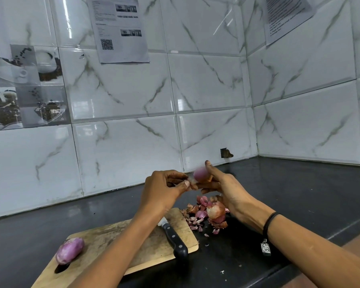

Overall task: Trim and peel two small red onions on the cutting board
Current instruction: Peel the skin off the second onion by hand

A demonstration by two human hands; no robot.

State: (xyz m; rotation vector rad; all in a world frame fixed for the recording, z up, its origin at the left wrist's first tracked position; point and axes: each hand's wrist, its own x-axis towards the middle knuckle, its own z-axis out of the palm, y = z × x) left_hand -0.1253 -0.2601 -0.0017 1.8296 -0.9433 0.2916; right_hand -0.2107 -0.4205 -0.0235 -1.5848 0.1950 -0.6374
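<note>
Right hand (224, 186) grips a motion-blurred red onion (200, 173) above the black counter (299, 194); left hand (162, 190) pinches its loose skin (192, 185). Second onion (70, 250) lies at the near-left end of the wooden cutting board (96, 242), knife (175, 238) on its right part. Peelings (208, 215) heaped beside the board. Wall sheet (121, 30): QR code, text unreadable.

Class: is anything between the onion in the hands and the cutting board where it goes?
Nothing visible blocks the held onion. On the cutting board a knife lies at the right and a peeled onion at the near left end; bare wood shows between them.
</note>
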